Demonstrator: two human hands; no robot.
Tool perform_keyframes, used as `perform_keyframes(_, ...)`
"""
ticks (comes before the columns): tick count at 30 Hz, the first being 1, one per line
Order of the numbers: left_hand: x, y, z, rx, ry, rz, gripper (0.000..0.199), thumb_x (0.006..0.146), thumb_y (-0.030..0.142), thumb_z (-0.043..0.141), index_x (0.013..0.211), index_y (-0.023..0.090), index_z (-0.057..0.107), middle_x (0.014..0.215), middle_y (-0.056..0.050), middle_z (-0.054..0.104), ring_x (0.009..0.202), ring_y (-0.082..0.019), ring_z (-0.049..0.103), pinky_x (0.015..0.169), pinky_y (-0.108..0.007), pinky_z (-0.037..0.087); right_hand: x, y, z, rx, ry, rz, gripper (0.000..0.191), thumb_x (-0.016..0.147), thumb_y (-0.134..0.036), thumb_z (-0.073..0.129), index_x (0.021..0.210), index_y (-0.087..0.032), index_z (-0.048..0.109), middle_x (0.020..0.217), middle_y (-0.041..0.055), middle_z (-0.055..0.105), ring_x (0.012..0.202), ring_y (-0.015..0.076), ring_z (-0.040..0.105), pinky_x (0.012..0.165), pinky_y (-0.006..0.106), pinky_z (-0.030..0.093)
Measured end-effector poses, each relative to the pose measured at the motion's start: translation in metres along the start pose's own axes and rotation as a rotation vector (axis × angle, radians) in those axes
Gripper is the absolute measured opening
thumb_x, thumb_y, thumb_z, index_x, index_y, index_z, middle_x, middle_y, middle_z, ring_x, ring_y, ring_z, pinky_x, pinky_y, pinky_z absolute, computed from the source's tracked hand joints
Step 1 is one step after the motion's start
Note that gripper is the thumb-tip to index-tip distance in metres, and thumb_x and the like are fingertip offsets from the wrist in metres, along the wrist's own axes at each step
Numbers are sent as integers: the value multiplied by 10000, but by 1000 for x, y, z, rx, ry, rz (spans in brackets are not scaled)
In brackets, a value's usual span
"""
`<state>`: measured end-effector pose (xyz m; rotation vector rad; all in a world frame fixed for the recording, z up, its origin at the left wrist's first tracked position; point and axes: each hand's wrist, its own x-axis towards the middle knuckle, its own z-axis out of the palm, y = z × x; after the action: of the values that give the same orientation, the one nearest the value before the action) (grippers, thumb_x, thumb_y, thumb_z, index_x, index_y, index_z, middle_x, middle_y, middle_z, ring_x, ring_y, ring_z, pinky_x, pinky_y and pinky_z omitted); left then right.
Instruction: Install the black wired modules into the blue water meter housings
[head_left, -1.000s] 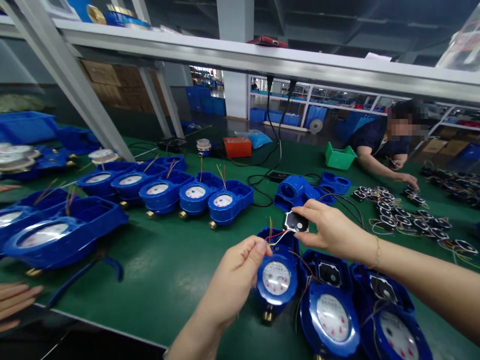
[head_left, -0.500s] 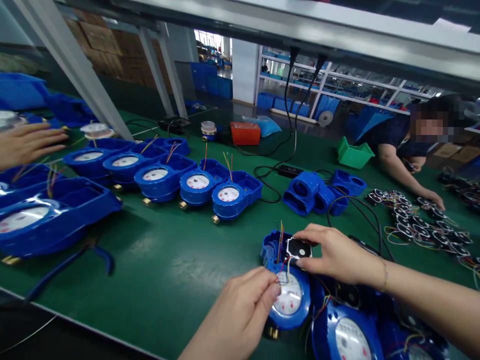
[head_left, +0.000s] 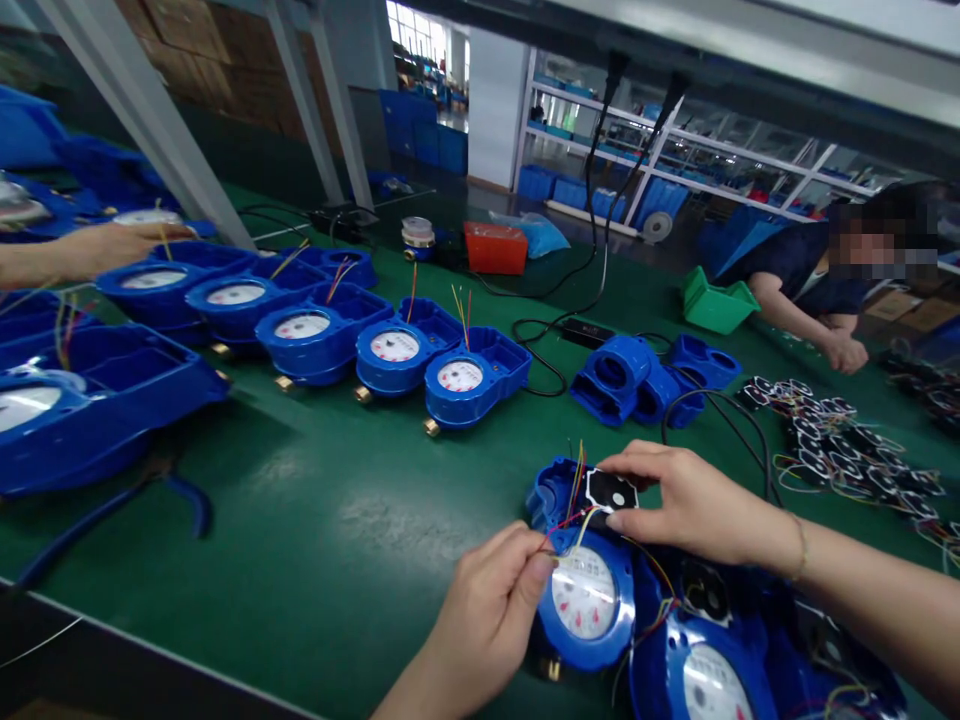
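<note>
green bench (head_left: 322,560); blue meters (head_left: 304,358) rowed across its left. near blue meter (head_left: 589,655), neighbour meter (head_left: 716,680) crowding its right, black cable (head_left: 761,440) looping behind. right hand (head_left: 690,495), left hand (head_left: 487,615) both pinching: right on black module (head_left: 611,490) at near meter's compartment (head_left: 551,492), left on thin wires (head_left: 587,522) beside dial (head_left: 583,600).

No lettering can be read, the print on the meter dial (head_left: 583,596) toward five o'clock being too small.
</note>
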<state>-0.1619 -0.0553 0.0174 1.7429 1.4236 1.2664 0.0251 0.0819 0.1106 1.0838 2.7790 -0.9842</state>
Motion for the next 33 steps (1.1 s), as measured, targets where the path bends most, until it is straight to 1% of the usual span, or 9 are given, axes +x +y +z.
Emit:
perform_keyframes(4,-1,-11,7,5,52,99,177,926,236,405,840,186,552,660,-7,513,613,-133,517,583,-253,382,0,2,7,-31,-1,-2,373,790,-321,652,1138,-194,607,998,52,590,895,191,573,845,333,458)
perform_keyframes(7,-3,-15,10,18,43,157,144,897,210,453,839,183,582,656,-19,530,622,-146,514,599,-270,386,-1,3,11,-67,8,1,382,787,-279,647,1154,-190,591,1020,66,585,961,221,542,889,378,433)
perform_keyframes(11,-6,-18,9,22,26,214,132,861,153,485,924,187,596,664,-25,549,617,-150,504,596,-279,383,0,2,15,-97,16,5,389,777,-287,665,1147,-192,593,1038,81,577,1019,257,499,907,420,416)
perform_keyframes(18,-7,-22,8,3,30,240,144,848,122,486,939,177,583,675,-27,539,623,-148,488,590,-283,374,-4,-4,20,-106,47,20,327,848,-230,576,1171,-186,552,1069,64,557,1004,215,503,930,408,411)
perform_keyframes(22,-6,-24,10,-23,58,271,145,856,121,481,941,165,589,660,-16,518,610,-141,465,576,-275,360,-9,0,23,-94,76,27,311,870,-238,561,1178,-219,521,1107,33,545,1028,174,500,947,354,411)
perform_keyframes(25,-6,-25,10,-39,71,295,140,861,124,481,940,156,591,653,-10,504,606,-135,454,570,-270,351,-11,4,28,-89,85,30,317,868,-236,569,1179,-236,509,1128,20,539,1045,161,486,966,342,397)
perform_keyframes(27,-6,-24,9,-45,70,294,146,859,116,477,942,151,592,655,-10,498,610,-133,454,567,-268,349,-11,6,31,-90,89,35,333,855,-227,587,1177,-246,507,1129,15,537,1048,169,472,964,355,389)
perform_keyframes(30,-6,-24,9,-51,63,294,165,853,111,481,966,148,595,660,-11,500,616,-134,453,565,-272,348,-12,8,33,-100,99,54,350,828,-239,624,1160,-275,519,1120,14,525,1059,209,431,955,410,364)
perform_keyframes(33,-7,-26,10,-58,59,294,182,845,113,494,992,148,596,671,-13,505,626,-136,451,569,-280,351,-9,12,32,-98,102,83,284,825,-287,631,1099,-292,556,1141,26,469,1078,233,390,965,438,333)
